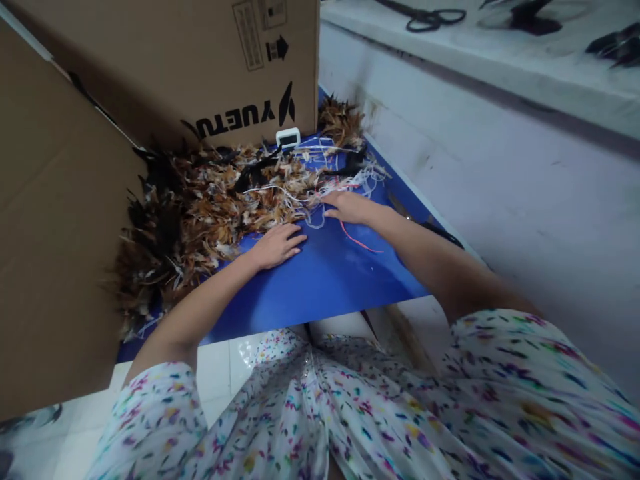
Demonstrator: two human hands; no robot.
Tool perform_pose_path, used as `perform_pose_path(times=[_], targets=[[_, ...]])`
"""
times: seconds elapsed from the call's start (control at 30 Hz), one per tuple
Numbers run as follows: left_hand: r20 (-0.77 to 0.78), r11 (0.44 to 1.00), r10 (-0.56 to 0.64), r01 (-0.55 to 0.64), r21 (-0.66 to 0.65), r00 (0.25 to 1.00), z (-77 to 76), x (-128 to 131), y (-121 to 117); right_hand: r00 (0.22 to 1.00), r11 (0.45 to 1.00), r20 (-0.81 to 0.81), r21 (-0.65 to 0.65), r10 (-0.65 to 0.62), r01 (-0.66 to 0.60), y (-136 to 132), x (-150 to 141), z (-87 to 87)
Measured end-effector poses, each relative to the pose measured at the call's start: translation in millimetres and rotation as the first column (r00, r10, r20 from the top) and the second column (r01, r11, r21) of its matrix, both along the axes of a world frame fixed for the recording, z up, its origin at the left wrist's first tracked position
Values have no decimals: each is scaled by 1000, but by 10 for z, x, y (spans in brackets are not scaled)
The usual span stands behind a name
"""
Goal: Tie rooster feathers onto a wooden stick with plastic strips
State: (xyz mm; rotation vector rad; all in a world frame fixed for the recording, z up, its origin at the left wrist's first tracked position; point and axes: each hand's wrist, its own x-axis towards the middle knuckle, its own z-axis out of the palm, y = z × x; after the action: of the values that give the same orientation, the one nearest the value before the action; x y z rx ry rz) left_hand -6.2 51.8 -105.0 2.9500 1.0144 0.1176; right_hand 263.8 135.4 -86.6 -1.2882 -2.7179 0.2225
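My left hand (280,247) lies flat on the blue tabletop (330,280), fingers spread and holding nothing. It rests at the near edge of a heap of brown, black and white feathers (215,193). Farther right, my right hand (349,205) reaches into a tangle of white strings (367,179). Its thumb and forefinger are apart, and the fingertips touch the strings. A thin pink string (357,241) trails from beneath this hand across the table. Black strips (257,172) lie over the feathers.
Large cardboard boxes (165,73) stand behind and to the left of the feathers. A small white device with a dark screen (288,138) leans at the back. On the right, a wall (450,160) carries a ledge (500,63) with black scissors (435,20). A dark-handled tool (443,233) lies by my right forearm.
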Motion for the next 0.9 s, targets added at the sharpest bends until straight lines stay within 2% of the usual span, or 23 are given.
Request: perform_pose_path(times=[0.1, 0.17, 0.27, 0.4, 0.5, 0.63, 0.73, 0.9], targets=[[23, 995, 54, -55, 78, 998, 87, 86, 146, 998, 996, -24, 67, -50, 51, -106, 70, 181], [68, 991, 32, -41, 125, 997, 127, 139, 123, 993, 984, -48, 140, -106, 112, -266, 132, 256], [118, 988, -49, 31, 149, 992, 131, 209, -53, 982, 946, -70, 264, -176, 188, -483, 188, 286], [107, 989, -126, 117, 91, 986, 123, 268, -399, 981, 922, -142, 347, -129, 172, -576, 74, 290], [135, 986, -127, 111, 123, 983, 168, 277, -644, 988, 939, -138, 326, -69, 111, -501, -174, 312], [189, 971, -198, 166, 174, 962, 202, 239, -834, 992, 952, -68, 296, 108, -84, -265, -616, 288], [285, 968, -233, 192, 164, 930, 125, 183, -860, 981, 931, 2, 313, 196, -187, -55, -929, 220], [279, 985, -170, 154, 79, 945, -99, 122, -810, 960, 929, 167, 262, 223, -261, 212, -1221, 132]])
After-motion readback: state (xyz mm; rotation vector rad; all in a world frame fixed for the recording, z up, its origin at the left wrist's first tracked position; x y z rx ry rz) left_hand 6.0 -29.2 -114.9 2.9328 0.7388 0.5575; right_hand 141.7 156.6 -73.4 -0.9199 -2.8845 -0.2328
